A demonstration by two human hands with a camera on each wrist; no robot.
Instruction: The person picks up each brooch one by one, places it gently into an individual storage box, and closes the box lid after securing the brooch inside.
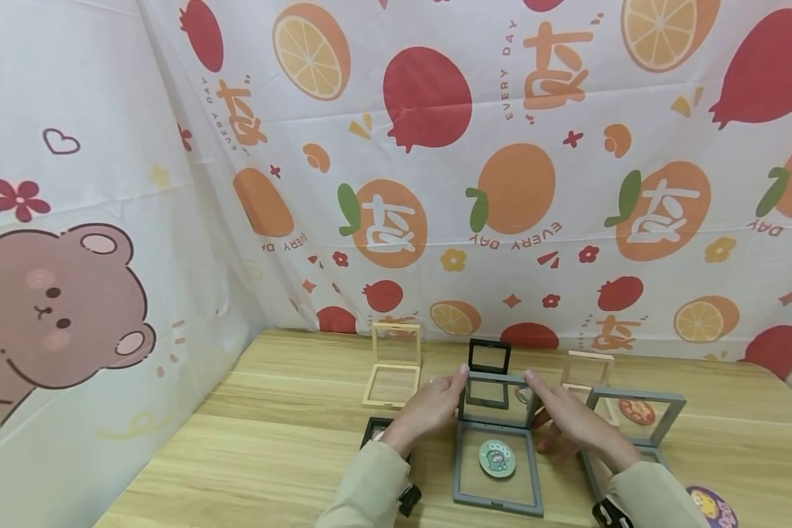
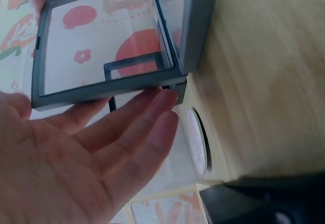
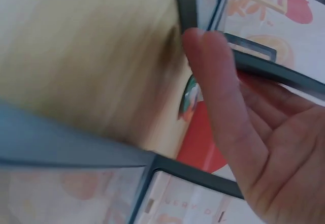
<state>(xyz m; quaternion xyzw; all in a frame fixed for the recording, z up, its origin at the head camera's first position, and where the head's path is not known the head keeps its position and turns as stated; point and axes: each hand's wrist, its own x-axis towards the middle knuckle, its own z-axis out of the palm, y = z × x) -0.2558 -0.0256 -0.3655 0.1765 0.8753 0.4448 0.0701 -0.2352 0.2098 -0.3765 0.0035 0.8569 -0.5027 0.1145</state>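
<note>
In the head view, a grey hinged display frame lies unfolded on the table, its lid standing upright. A round green badge with a cartoon figure sits on the clear film of the lower half. My left hand holds the lid's left side, thumb near the top corner and fingers along the edge, as the left wrist view shows on the frame's dark rim. On the opposite side, my right hand holds the lid's right edge; its fingers show in the right wrist view.
Behind stand a small black frame, a pale yellow frame and a cream frame. Right of my right hand is another grey frame; a purple badge lies nearby. A black frame sits by my left wrist. Printed cloth hangs behind.
</note>
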